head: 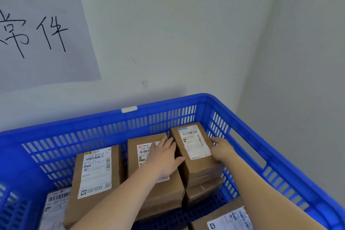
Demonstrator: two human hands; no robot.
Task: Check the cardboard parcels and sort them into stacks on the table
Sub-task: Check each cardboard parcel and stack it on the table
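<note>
Near-right corner of the crate: a labelled near parcel [214, 218] lies flat, partly cut off by the frame.
Near-left corner: a second low parcel [54, 207] lies flat, label up.
Left stack: a left parcel [95, 172] lies on top, touched by neither hand.
Left hand [164, 157]: fingers straight and flat on the middle parcel [134, 166], holding nothing; the thumb touches the left side of the neighbouring stack's top box.
Right hand [222, 150]: fingers curled over the right long edge of the top right parcel [197, 164], gripping it.
Task's thing: the top right parcel crowns the tallest stack, at the crate's far-right corner, close to the right wall.
Deciding relation: its long axis runs near to far and it sits between the two hands; the right hand already has the far side, so the left likely only needs to close on the left face before a lift.
Blue crate [93, 120]: its slotted far wall stands just behind the stacks.
Beyond: a paper sign [43, 33] hangs on the wall; the worktop is not in view.
</note>
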